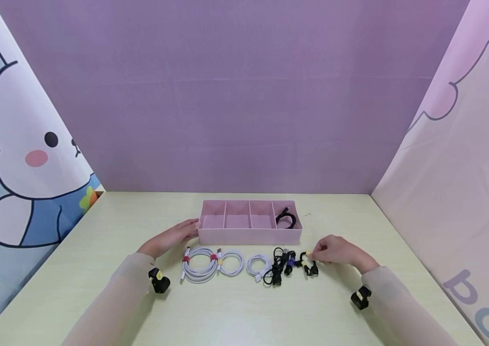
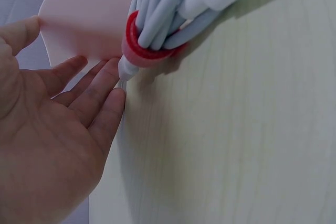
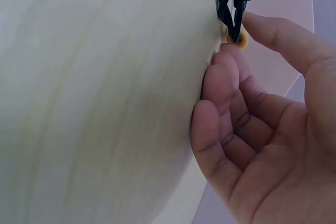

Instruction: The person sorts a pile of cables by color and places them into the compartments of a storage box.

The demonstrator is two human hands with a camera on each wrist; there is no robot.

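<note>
My left hand (image 1: 178, 236) rests its fingertips against the left end of a pink divided box (image 1: 250, 236); in the left wrist view its fingers are extended along the box wall. Beside those fingers lies a coiled white cable (image 2: 157, 9) bound with a red tie (image 2: 137, 45). At the right end of the cable row, my right hand (image 1: 338, 251) pinches a small black cable (image 3: 234, 1) at its yellow tie (image 3: 240, 40), between thumb and index finger. The other right fingers are curled near the tabletop. A black coiled cable (image 1: 291, 221) sits in the box's rightmost compartment.
In front of the box lie more coiled cables: a white one with a yellow tie (image 1: 232, 263), a plain white one (image 1: 258, 265), a black one (image 1: 276, 269) and one with a purple tie (image 1: 290, 262). A purple backdrop (image 1: 244, 96) stands behind the table.
</note>
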